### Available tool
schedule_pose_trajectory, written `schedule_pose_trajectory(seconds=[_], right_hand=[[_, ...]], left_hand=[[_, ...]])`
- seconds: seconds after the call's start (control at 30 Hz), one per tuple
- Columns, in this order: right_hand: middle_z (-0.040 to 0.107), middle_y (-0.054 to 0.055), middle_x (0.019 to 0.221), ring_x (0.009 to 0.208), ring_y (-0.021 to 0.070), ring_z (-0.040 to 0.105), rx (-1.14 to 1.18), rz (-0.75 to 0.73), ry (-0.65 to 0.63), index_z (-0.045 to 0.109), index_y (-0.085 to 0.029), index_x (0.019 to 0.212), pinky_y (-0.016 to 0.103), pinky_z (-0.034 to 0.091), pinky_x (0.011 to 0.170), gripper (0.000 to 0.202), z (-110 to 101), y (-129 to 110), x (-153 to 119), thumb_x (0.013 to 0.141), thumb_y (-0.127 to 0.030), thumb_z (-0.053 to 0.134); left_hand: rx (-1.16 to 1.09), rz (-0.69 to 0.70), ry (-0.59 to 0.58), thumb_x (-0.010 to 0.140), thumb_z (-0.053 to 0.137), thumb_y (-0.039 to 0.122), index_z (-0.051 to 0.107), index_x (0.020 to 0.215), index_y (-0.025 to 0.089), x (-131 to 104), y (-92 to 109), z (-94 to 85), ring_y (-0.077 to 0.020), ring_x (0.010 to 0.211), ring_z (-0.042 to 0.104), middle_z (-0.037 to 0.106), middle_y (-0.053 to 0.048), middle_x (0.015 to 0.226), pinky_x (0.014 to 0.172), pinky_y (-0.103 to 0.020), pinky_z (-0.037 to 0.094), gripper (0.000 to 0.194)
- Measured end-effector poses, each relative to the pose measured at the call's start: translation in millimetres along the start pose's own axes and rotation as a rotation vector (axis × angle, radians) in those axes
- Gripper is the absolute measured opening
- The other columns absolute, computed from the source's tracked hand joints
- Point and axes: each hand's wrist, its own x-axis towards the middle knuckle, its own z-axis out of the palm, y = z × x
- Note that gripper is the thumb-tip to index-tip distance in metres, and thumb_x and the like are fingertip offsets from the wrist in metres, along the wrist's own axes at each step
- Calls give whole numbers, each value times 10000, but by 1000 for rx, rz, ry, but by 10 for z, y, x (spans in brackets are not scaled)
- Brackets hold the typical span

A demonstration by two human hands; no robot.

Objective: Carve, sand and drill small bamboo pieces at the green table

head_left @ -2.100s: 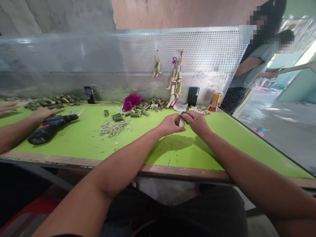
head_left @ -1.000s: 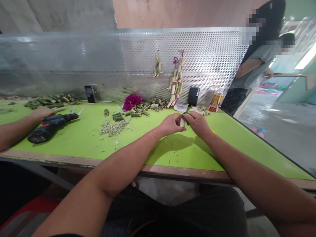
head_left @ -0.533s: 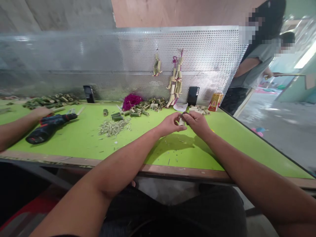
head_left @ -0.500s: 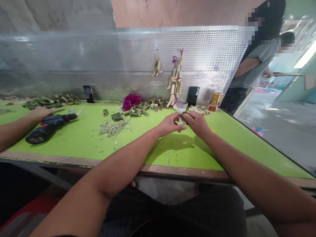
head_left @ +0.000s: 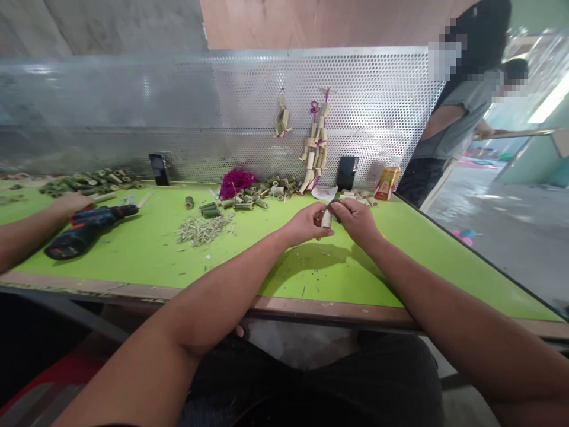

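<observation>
Above the green table [head_left: 444, 261], my left hand [head_left: 310, 224] is closed around a short pale bamboo piece [head_left: 326, 219], fingers behind it and thumb below. My right hand [head_left: 355, 220] pinches a small dark item [head_left: 333, 207] against the top of that piece; what it is exactly, I cannot make out. Thin scraps and dark specks lie on the table under both hands. Just behind them are several peeled bamboo pieces [head_left: 362, 197] and a white paper [head_left: 324, 193].
At the left, a co-worker's hand [head_left: 73, 204] is beside a cordless drill [head_left: 89, 231]. Green bamboo pieces [head_left: 211, 210], shavings [head_left: 204, 229], purple string [head_left: 237, 182], two phones [head_left: 347, 172] and a bottle [head_left: 387, 180] stand or lie farther back. A person [head_left: 462, 112] stands at right.
The bamboo piece shows more of its side now, turned slightly between my fingers. My right hand has shifted a little along its top. The person at right has moved slightly.
</observation>
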Motion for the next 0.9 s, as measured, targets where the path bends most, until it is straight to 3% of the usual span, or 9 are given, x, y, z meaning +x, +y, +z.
schedule_pose_trajectory(seconds=[0.13, 0.27, 0.33, 0.47, 0.6, 0.73, 0.9], right_hand=[[447, -15, 581, 572, 125, 392, 14, 2, 21, 468, -199, 604, 270, 294, 534, 380, -13, -3, -4, 872, -464, 513], [456, -13, 590, 583, 128, 425, 24, -24, -100, 507, -192, 624, 266, 304, 535, 377, 4, -28, -22, 870, -477, 520], [456, -15, 586, 581, 128, 429, 9, -27, -147, 513, -191, 624, 265, 301, 533, 378, 5, -23, -18, 868, -479, 523], [442, -17, 580, 572, 124, 409, -40, 10, -46, 497, -192, 614, 264, 282, 527, 381, -1, -22, -6, 872, -472, 513], [468, -13, 575, 571, 127, 418, -40, -19, -186, 526, -191, 627, 262, 289, 534, 376, 17, -49, -6, 859, -488, 532], [474, -10, 581, 580, 133, 426, -94, 8, -84, 509, -196, 624, 267, 285, 539, 384, 32, -28, 10, 880, -482, 494], [482, -14, 567, 555, 127, 416, -101, 17, -254, 536, -195, 628, 264, 272, 522, 407, 51, 16, 11, 860, -529, 518]], left_hand=[[-28, 8, -32, 721, 745, 278, 522, 1037, 141, -11, 4, -11, -67, 612, 547, 537, 32, 736, 554, -234, 523, 410], [-50, -34, 4, 721, 746, 247, 514, 1151, 133, -12, -25, -16, -83, 633, 603, 622, -15, 814, 609, -272, 556, 501], [-70, -56, 3, 689, 768, 218, 523, 1117, 122, -3, -46, -12, -97, 645, 622, 641, -23, 806, 623, -287, 566, 502], [-54, -40, -29, 671, 783, 242, 545, 974, 116, 17, -59, -8, -105, 599, 619, 604, 16, 691, 601, -298, 566, 406], [32, -68, 20, 664, 784, 217, 549, 969, 112, 23, -53, -24, -116, 622, 639, 642, -20, 754, 599, -295, 563, 399], [63, -84, 13, 661, 788, 246, 539, 955, 122, 21, -52, -34, -122, 605, 634, 629, -4, 716, 580, -293, 556, 405], [174, -104, 48, 646, 794, 234, 570, 931, 128, 20, -53, -43, -117, 629, 627, 653, -32, 789, 580, -272, 540, 378]])
